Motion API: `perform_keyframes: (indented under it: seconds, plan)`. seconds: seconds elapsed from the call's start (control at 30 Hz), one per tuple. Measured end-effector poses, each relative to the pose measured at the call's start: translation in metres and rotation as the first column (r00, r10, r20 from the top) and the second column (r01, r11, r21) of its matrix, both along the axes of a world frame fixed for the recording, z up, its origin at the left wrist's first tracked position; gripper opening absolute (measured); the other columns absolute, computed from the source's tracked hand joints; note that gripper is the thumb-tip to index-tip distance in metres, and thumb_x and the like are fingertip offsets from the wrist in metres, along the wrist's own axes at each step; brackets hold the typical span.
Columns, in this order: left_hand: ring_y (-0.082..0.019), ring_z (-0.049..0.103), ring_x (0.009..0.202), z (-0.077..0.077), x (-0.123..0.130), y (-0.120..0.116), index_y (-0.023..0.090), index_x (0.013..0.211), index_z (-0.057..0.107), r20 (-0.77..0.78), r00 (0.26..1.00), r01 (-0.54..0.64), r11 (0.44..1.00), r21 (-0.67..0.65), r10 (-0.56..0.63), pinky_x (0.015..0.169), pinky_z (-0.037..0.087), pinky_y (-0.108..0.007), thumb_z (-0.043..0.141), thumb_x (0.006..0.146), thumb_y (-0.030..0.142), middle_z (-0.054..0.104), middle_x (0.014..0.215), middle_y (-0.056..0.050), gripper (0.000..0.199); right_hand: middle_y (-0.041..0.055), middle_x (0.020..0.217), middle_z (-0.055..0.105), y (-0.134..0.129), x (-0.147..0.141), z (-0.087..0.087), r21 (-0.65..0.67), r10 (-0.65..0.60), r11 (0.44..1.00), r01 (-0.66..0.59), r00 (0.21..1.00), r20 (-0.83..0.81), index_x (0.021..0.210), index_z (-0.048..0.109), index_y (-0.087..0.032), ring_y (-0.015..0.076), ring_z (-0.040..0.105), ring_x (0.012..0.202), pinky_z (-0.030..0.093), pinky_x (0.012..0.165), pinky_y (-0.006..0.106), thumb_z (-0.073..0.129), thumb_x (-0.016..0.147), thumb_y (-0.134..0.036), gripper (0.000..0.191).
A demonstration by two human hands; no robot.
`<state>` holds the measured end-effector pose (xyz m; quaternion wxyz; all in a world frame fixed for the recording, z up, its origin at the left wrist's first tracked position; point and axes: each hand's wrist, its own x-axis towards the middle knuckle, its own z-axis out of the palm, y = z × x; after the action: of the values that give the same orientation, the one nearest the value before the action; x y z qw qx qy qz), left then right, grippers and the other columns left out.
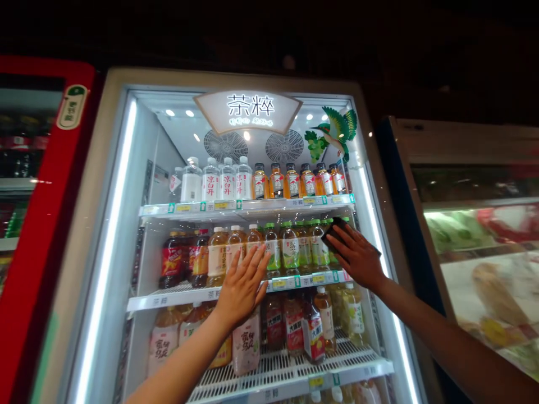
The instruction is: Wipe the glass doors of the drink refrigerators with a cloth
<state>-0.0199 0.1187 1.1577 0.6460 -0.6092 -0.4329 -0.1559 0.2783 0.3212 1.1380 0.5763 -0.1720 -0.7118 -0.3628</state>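
A lit drinks fridge with a glass door (252, 151) stands in front of me. My left hand (243, 286) lies flat against the glass, its fingers stretched out and holding nothing. Farther right, my right hand (356, 252) presses a black cloth (334, 227) to the door, beside the row of green-capped tea bottles (290, 247) inside. Part of the cloth is hidden under the fingers and palm. Through the glass, white-labelled water bottles (210, 179) and amber bottles (292, 180) show on the upper shelf.
A red-framed fridge (63, 168) stands at the left. Another lit cooler (475, 224) with blurred goods is on the right. Lower shelves (303, 373) hold several more bottles. A bird sticker (337, 132) decorates the door's upper right corner.
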Motion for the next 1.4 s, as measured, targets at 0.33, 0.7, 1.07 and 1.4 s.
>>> perform_keyframes:
  seconds: [0.33, 0.7, 1.07, 1.4]
  plan:
    - [-0.024, 0.018, 0.156, -0.012, -0.012, -0.006, 0.019, 0.163, 0.011, 0.077, 0.997, 0.000, 1.000, -0.024, 0.002, 0.129, 0.005, -0.050, 0.048, 0.099, 0.038, 0.030, 0.166, -0.008, 0.076, -0.0029, 0.164, 0.034, -0.045, -0.052, -0.006, 0.006, 0.034, 0.999, -0.036, 0.981, 0.193, 0.156, 0.035, -0.039, 0.0281, 0.023, 0.154, 0.031, 0.121, 0.054, 0.052, 0.095, -0.022, 0.065]
    - [-0.023, 0.011, 0.157, -0.013, -0.028, -0.018, 0.017, 0.162, 0.016, 0.091, 0.996, -0.020, 1.000, -0.019, 0.022, 0.129, 0.001, -0.050, 0.048, 0.100, 0.037, 0.030, 0.165, -0.008, 0.073, -0.0006, 0.166, 0.028, -0.064, -0.095, 0.021, -0.098, 0.047, 0.994, -0.047, 0.999, 0.003, 0.158, 0.033, -0.036, 0.0325, 0.016, 0.156, 0.030, 0.120, 0.059, 0.054, 0.096, -0.026, 0.066]
    - [-0.024, 0.013, 0.157, -0.014, -0.057, -0.051, 0.020, 0.163, 0.008, 0.137, 0.989, -0.051, 0.999, -0.011, 0.052, 0.129, 0.007, -0.051, 0.048, 0.100, 0.037, 0.026, 0.167, -0.008, 0.077, 0.0026, 0.164, 0.033, -0.061, -0.087, 0.039, -0.071, 0.026, 0.997, -0.027, 1.000, -0.017, 0.154, 0.042, -0.031, 0.0318, 0.020, 0.155, 0.031, 0.120, 0.057, 0.052, 0.099, -0.030, 0.056]
    - [-0.025, 0.016, 0.157, -0.011, -0.076, -0.071, 0.019, 0.162, 0.011, 0.177, 0.980, -0.085, 0.996, -0.026, 0.089, 0.128, 0.011, -0.052, 0.045, 0.100, 0.034, 0.028, 0.167, -0.009, 0.073, -0.0042, 0.163, 0.037, -0.081, -0.102, -0.001, 0.120, 0.012, 0.991, -0.065, 0.919, 0.395, 0.154, 0.039, -0.037, 0.0269, 0.024, 0.154, 0.026, 0.122, 0.049, 0.060, 0.093, -0.029, 0.065]
